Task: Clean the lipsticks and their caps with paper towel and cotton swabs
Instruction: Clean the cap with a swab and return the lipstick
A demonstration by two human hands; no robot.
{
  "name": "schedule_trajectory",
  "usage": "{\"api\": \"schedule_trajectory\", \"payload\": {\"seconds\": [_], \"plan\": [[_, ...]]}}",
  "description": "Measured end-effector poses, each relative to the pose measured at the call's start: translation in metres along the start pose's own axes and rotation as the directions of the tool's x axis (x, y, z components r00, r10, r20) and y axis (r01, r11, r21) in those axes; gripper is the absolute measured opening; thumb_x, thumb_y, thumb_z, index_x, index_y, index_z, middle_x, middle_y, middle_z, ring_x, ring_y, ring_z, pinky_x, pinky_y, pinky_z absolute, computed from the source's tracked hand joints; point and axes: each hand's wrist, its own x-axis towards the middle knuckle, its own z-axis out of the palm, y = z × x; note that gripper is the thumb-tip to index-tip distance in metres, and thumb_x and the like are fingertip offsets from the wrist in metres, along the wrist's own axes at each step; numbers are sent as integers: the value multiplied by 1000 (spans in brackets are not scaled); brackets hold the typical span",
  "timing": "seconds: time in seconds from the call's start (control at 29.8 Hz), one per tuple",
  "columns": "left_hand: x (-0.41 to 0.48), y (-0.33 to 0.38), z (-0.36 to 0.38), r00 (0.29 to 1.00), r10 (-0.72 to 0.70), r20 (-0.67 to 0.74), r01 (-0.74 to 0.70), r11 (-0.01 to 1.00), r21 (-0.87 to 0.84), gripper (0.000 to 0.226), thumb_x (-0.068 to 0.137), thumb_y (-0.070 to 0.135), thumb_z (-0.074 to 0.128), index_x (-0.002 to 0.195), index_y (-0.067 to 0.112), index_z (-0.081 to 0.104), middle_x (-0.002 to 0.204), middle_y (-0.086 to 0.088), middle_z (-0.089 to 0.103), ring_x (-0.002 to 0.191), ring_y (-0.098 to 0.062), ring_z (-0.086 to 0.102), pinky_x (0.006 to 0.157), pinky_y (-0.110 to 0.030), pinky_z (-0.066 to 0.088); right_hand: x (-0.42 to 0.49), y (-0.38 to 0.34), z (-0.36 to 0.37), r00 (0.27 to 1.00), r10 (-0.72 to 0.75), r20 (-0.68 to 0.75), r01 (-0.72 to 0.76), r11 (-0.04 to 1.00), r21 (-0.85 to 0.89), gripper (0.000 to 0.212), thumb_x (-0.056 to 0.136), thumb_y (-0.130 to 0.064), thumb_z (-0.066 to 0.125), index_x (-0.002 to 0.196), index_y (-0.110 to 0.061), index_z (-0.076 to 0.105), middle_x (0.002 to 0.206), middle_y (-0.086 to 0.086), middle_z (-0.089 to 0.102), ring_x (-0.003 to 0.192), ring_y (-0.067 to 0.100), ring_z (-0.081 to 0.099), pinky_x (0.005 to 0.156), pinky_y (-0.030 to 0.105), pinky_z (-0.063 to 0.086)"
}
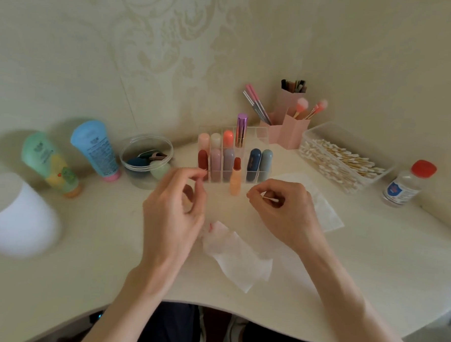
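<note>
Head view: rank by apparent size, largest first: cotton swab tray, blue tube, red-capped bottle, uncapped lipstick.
1. cotton swab tray
2. blue tube
3. red-capped bottle, fairly close to the tube; it sits at the wide-angle edge, so this is unsure
4. uncapped lipstick

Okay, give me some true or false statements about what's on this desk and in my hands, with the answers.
The right hand pinches a cotton swab. True.
The uncapped lipstick stands inside the clear organizer. False: it stands on the desk, in front of the organizer.
The crumpled paper towel has a red smear on it. True.
The bottle at the far right has a blue cap. False: its cap is red.
</note>
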Motion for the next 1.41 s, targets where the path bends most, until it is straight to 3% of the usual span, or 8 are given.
{"api": "schedule_trajectory", "payload": {"seconds": [0.17, 0.34, 0.4, 0.47, 0.54, 0.74, 1.01, 1.41], "plan": [[4, -39, -17, 987, 20, 158, -46, 986, 158, 26, 94, 33, 73, 114, 18, 73, 123, 2, 56, 91, -15, 60, 79, -28, 48, -3, 1, 5, 984, -120, 133, 124, 992, -21, 11, 97, -26, 74, 94, -32, 83, 77, -22, 72, 68, 0, 58, 65, 12, 41], [3, -48, -14, 967, -75, 244, 33, 984, 173, 21, 90, 33, 77, 109, 26, 72, 97, 11, 65, 76, -8, 59, 71, -34, 53, -4, 3, 8, 970, -133, 202, 143, 989, -39, 14, 98, -24, 72, 102, -32, 83, 79, -24, 73, 76, 2, 65, 68, 11, 43], [6, -43, -16, 944, -244, 224, 266, 961, -75, 19, 84, 31, 83, 102, 25, 76, 90, 9, 73, 68, -9, 62, 68, -23, 51, -5, 2, 8, 966, -150, 212, 163, 985, -48, 18, 99, -22, 70, 108, -32, 82, 78, -21, 74, 77, 1, 66, 69, 11, 43], [8, -33, -21, 855, -387, 346, 510, 748, -424, 20, 78, 28, 86, 97, 23, 79, 90, 0, 78, 62, -15, 62, 67, -22, 51, -7, 1, 10, 963, -187, 195, 190, 982, 2, 20, 99, -18, 70, 110, -30, 82, 79, -19, 75, 71, 2, 65, 67, 13, 43], [6, -28, -23, 809, -405, 425, 585, 624, -518, 25, 71, 29, 87, 94, 22, 81, 90, -6, 79, 61, -20, 59, 69, -30, 52, -9, -2, 9, 960, -231, 160, 222, 972, 73, 19, 98, -15, 72, 108, -28, 81, 80, -18, 75, 64, 7, 63, 64, 16, 44], [7, -24, -24, 769, -418, 484, 633, 606, -482, 33, 68, 27, 85, 98, 15, 79, 86, -7, 80, 55, -18, 58, 62, -21, 52, -14, -7, 13, 915, -400, 52, 401, 916, -27, 8, 95, -17, 77, 98, -24, 81, 80, -18, 73, 70, 8, 64, 65, 11, 43], [4, -24, -22, 782, -350, 517, 608, 612, -506, 30, 72, 19, 82, 100, 9, 78, 82, -3, 78, 50, -15, 51, 58, -16, 47, -17, -6, 22, 844, -536, -9, 530, 837, -137, 9, 100, -21, 70, 101, -22, 78, 78, -12, 63, 68, 9, 55, 62, 37, 53], [2, -26, -23, 802, -373, 467, 592, 599, -539, 29, 71, 18, 82, 99, 9, 79, 83, -5, 78, 55, -14, 57, 65, -17, 52, -20, -9, 24, 825, -561, 68, 565, 818, -104, 9, 99, -19, 70, 100, -17, 79, 73, -14, 56, 63, 7, 50, 60, 26, 48]]}}
